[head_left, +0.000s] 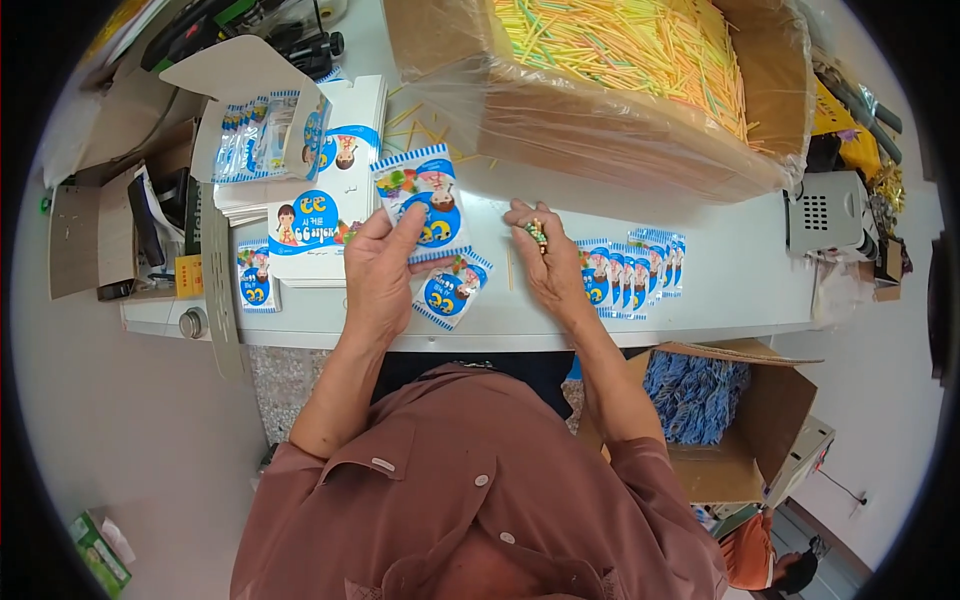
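Observation:
My left hand (383,262) grips a blue and white printed packet (425,190) between thumb and fingers, above the table. Closed around a small bundle of thin coloured sticks (536,237), seen nearly end-on, is my right hand (553,278). Just below the held packet, another packet (453,291) lies on the white table (480,333). To the right of my right hand is an overlapping row of similar packets (625,280). One more packet (259,277) lies at the left, beside a stack of flat printed cartons (320,265).
A large plastic-lined cardboard box (620,130) full of yellow, orange and green sticks (620,45) stands at the back. An open white carton (212,165) at the left holds upright packets. Lower right, another cardboard box (735,480) contains blue packets. A grey device (828,215) sits far right.

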